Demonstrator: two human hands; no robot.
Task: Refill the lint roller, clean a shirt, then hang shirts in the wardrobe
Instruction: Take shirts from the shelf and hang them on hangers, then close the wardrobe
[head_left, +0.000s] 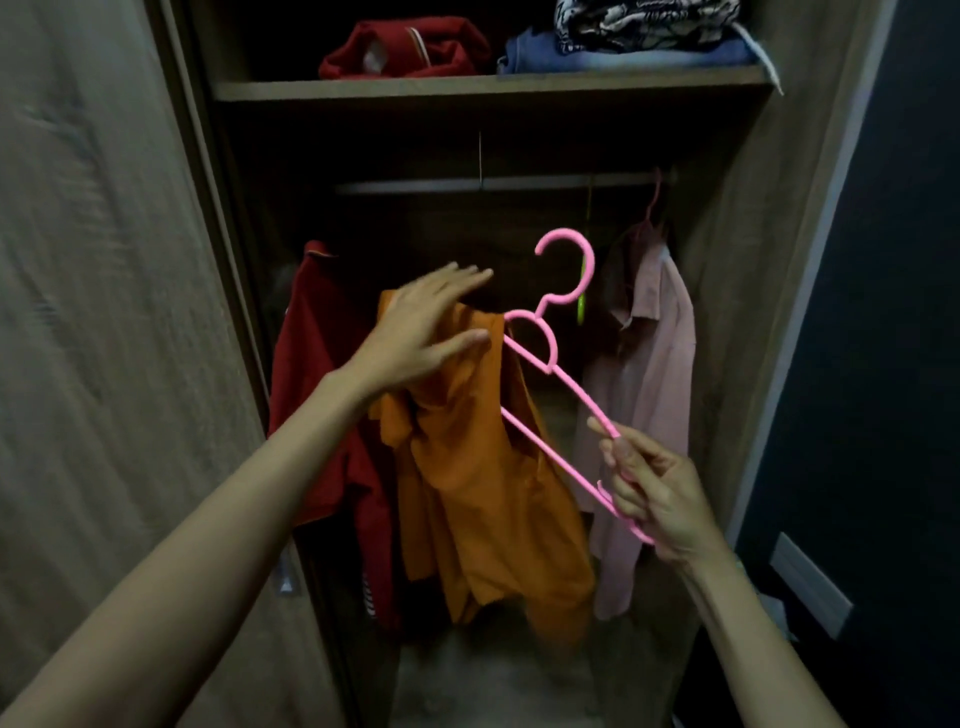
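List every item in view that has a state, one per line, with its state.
Pink hanger: off the rail, tilted, one end held by right hand.
Orange shirt: half on hanger, left hand at its collar.
Pink shirt: hung on rail.
Red shirt: hanging at left.
Wardrobe door: open.

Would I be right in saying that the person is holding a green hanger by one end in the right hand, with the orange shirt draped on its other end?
Not quite: the hanger is pink, not green, as the head view shows. The right hand does hold it by one end, and the orange shirt does hang from its other end.
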